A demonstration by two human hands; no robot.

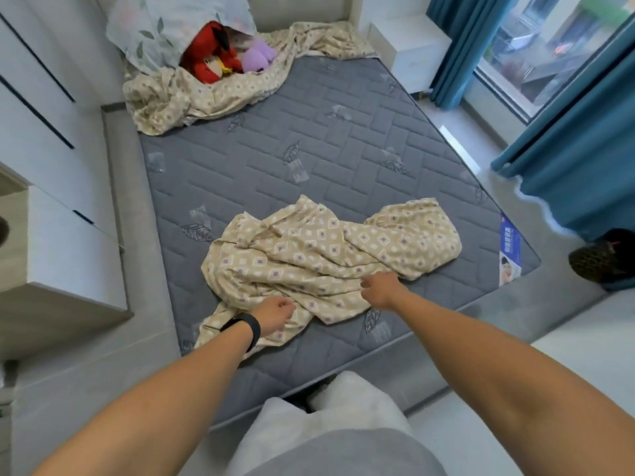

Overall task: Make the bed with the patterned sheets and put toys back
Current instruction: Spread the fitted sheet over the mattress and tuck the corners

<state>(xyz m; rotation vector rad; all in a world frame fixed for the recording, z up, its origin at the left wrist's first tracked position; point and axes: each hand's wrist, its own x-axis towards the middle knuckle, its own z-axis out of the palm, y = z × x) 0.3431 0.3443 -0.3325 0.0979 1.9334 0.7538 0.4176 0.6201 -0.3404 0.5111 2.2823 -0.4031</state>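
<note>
A crumpled beige patterned sheet (326, 255) lies on the near half of the bare grey mattress (309, 139). My left hand (275, 312), a black band on its wrist, grips the sheet's near left edge. My right hand (379, 288) pinches the fabric's near edge further right. A second heap of the same patterned fabric (192, 97) lies bunched at the head of the bed. On it sit a red plush toy (211, 53) and a purple plush toy (257, 55), beside a leaf-print pillow (154, 32).
White drawers and cabinets (58, 235) line the left side. A white nightstand (409, 46) stands at the far right corner, with teal curtains (584, 159) and a window beyond. A dark slipper-like object (601, 259) lies on the floor at right. White fluffy slippers (343, 400) are below me.
</note>
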